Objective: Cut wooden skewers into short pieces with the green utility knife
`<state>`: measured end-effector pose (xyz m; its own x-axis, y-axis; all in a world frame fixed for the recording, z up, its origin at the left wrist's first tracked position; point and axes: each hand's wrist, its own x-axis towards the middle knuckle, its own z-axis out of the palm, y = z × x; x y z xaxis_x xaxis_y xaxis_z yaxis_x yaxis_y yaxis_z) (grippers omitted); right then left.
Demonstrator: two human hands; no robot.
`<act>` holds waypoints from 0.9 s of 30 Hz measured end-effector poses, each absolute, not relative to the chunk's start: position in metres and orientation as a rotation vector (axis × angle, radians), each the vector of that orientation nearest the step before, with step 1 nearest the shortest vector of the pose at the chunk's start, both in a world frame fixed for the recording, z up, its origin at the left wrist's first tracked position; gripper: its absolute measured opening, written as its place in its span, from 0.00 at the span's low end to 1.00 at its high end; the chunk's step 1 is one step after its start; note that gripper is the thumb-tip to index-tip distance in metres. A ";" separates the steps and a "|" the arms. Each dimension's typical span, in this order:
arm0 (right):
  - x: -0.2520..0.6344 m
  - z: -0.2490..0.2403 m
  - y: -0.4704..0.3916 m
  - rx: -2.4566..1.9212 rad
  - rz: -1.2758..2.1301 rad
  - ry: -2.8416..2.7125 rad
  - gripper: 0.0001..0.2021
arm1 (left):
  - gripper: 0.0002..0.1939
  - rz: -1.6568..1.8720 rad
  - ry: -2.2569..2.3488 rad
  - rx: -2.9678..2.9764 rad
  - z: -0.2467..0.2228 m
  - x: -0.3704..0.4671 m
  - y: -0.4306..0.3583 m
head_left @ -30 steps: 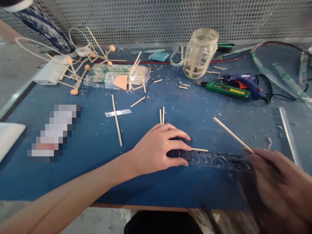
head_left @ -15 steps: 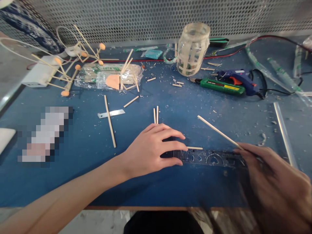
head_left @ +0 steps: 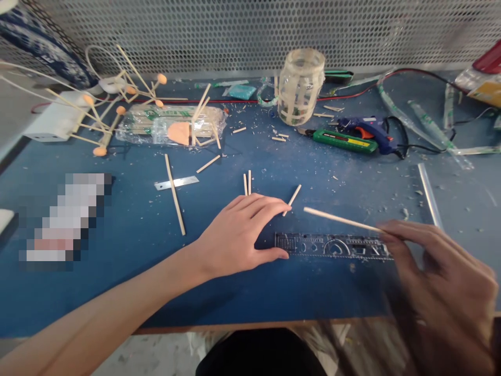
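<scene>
My left hand [head_left: 246, 235] is over the table, thumb and fingers spread, holding nothing. Its fingertips are at the lower end of a short wooden stick [head_left: 293, 196]; whether they touch it I cannot tell. Two more short sticks [head_left: 247, 183] lie just beyond its knuckles. Between thumb and finger, my right hand [head_left: 438, 266] pinches a longer wooden stick [head_left: 340, 218], which points left above the table. Below that stick lies a clear plastic ruler [head_left: 319, 247] with cut-out shapes, its right end hidden by the right hand.
A loose blade [head_left: 183, 182] lies under a stick [head_left: 176, 203] on the left. Farther back are a bagged bundle of sticks [head_left: 136, 125], a stick-and-ball frame [head_left: 105, 130], a jar-shaped container [head_left: 301, 89], a green utility knife [head_left: 344, 141] and a blue glue gun [head_left: 368, 128].
The short stick at the ruler's upper edge has moved away from it and turned at a slant. My right hand's stick has swung flatter and lower. The view has shifted slightly.
</scene>
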<state>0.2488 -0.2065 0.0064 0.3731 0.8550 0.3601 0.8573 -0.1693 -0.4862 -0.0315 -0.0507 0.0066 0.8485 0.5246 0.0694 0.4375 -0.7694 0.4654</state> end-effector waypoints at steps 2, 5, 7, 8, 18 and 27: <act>0.252 0.009 -0.204 -1.934 0.003 -1.606 0.06 | 0.42 0.282 0.740 2.577 0.007 -0.031 -0.051; 0.256 0.007 -0.200 -1.845 0.119 -1.769 0.08 | 0.45 0.302 0.730 2.588 0.007 -0.031 -0.051; 0.258 0.002 -0.198 -1.796 0.174 -1.825 0.09 | 0.43 0.318 0.693 2.596 0.007 -0.031 -0.051; 0.259 -0.001 -0.197 -1.773 0.186 -1.848 0.09 | 0.41 0.327 0.673 2.599 0.006 -0.032 -0.051; 0.262 -0.012 -0.192 -1.786 0.177 -1.925 0.09 | 0.27 0.342 0.608 2.589 0.003 -0.030 -0.051; 0.263 -0.014 -0.193 -1.784 0.228 -1.892 0.09 | 0.22 0.339 0.578 2.576 0.002 -0.031 -0.050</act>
<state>0.2630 -0.1931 -0.0144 0.0077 0.9668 0.2555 0.8781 0.1157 -0.4642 -0.0306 -0.0498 0.0016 0.8803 0.4555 0.1327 0.3379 -0.7983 0.4986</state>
